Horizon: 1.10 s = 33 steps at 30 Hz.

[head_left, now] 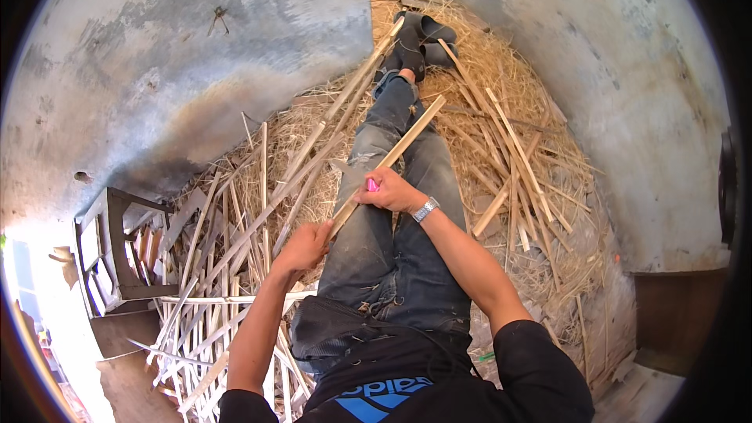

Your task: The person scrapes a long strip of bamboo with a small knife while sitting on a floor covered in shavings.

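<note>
Head view: a person with legs outstretched in dusty dark trousers (356, 258); clock directions run from the middle of the picture.
Wooden strip (411, 137): pale and narrow, slanting over the thighs, its free end at 1 o'clock, its near end between 7 and 8.
Left grip (304, 249): toward 8 o'clock, fingers curled closely about the near end of the strip.
Right grip (394, 190): almost at the middle, fingers folded tightly round the knife's pink handle (372, 185), up against the strip.
Knife blade (345, 167): grey, pointing to 10 o'clock from the handle; whether its edge bites the wood I cannot tell.
Watch (425, 209): silver, on the right wrist.
Loose strips (518, 153): scattered at 3 o'clock, lying across straw (501, 63).
Strip pile (270, 211): crisscrossed, from 8 to 10 o'clock.
Shoes (435, 29): dark, between 12 and 1.
Dark frame (117, 243): boxy, between 8 and 9.
Walls (603, 110): grey and stained, at 10 and 2.
</note>
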### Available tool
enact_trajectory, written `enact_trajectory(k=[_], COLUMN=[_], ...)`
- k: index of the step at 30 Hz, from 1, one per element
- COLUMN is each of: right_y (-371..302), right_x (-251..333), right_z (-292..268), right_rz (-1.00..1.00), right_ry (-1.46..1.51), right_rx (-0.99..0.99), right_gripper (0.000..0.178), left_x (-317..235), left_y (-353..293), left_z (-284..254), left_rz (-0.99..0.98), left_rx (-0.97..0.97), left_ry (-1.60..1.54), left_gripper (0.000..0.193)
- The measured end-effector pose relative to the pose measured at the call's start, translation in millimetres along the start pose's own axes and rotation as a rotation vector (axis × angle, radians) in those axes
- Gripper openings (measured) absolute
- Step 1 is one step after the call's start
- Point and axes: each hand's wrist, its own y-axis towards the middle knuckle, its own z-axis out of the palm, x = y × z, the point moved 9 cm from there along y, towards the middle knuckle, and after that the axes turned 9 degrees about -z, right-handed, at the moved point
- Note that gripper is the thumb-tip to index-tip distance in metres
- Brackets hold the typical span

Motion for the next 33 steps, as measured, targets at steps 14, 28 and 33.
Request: enact_trajectory(k=[14, 28, 33], right_y=[-40, -60, -61], right_x=[-11, 44, 37], right_z=[-49, 15, 20], right_rz=[0.129, 0.136, 0.114], right_ry=[0.223, -0.682, -0.631], right_rx=[-0.691, -0.307, -0.302], right_gripper=[0.037, 0.029, 0.029], left_x=[-31, -14, -15], left_y=[-9, 3, 1], left_z=[-2, -8, -4], left_rz=[0.2, 0.024, 0.0], left_rx=[-0.299, -0.043, -0.056], left_ry=[0.267, 0.041, 0.079], left_gripper=[0.067, 0.067, 0.067])
